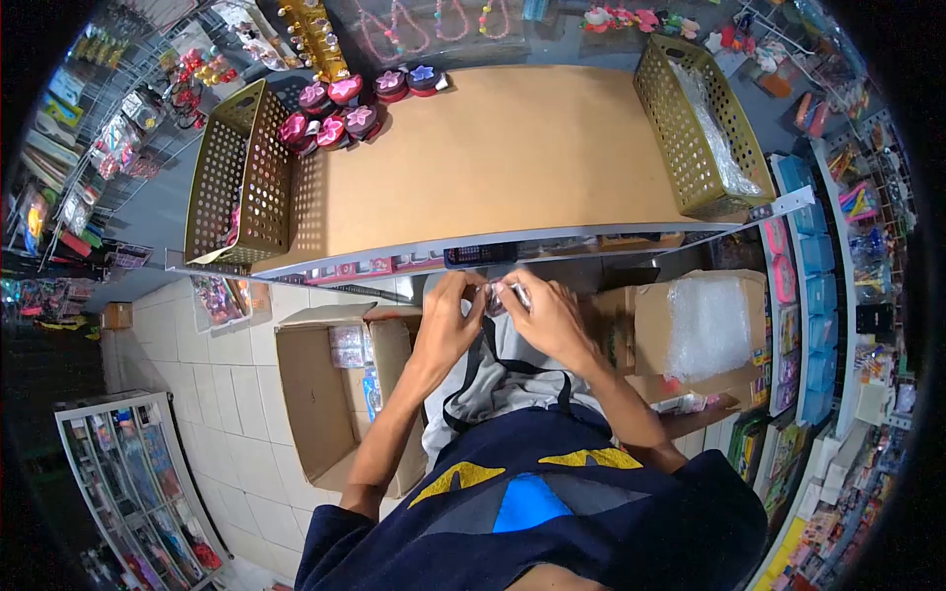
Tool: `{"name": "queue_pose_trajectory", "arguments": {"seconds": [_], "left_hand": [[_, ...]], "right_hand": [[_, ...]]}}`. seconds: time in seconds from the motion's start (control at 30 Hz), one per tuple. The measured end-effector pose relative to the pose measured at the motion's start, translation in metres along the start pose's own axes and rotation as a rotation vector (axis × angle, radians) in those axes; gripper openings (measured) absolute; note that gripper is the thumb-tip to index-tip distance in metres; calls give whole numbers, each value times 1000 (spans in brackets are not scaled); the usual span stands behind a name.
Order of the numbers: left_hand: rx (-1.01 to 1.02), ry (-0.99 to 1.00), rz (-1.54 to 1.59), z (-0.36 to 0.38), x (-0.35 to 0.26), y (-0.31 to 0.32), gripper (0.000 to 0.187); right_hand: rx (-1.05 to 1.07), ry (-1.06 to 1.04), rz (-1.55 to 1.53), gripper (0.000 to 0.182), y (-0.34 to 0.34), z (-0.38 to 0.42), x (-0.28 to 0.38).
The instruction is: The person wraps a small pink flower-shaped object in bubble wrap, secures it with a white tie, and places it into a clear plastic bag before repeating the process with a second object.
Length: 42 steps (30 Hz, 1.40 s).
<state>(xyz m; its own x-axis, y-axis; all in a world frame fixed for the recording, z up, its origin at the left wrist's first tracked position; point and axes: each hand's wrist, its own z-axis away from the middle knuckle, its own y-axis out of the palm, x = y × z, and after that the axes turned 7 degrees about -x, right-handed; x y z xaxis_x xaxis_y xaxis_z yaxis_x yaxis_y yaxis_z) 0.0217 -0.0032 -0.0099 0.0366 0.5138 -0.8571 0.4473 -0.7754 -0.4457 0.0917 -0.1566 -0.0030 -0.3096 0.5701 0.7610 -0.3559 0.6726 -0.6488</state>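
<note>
Both hands meet in front of my lap, just below the front edge of the brown shelf (493,158). My left hand (451,313) has its fingers pinched on a small shiny item (496,295), too small to make out. From the other side my right hand (544,313) pinches the same item. Small round pieces with pink, red and blue flower tops (332,128) stand grouped at the shelf's back left.
A green perforated basket (266,187) stands at the shelf's left end, another (690,148) with clear plastic at its right. Below are an open cardboard box (310,414) at left and a carton with bubble wrap (709,328) at right. Goods racks line both sides.
</note>
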Motion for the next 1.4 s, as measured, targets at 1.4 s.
{"name": "queue_pose_trajectory", "arguments": {"seconds": [1.4], "left_hand": [[175, 713, 47, -45, -109, -94, 19]], "right_hand": [[644, -349, -516, 18, -131, -58, 79]]}}
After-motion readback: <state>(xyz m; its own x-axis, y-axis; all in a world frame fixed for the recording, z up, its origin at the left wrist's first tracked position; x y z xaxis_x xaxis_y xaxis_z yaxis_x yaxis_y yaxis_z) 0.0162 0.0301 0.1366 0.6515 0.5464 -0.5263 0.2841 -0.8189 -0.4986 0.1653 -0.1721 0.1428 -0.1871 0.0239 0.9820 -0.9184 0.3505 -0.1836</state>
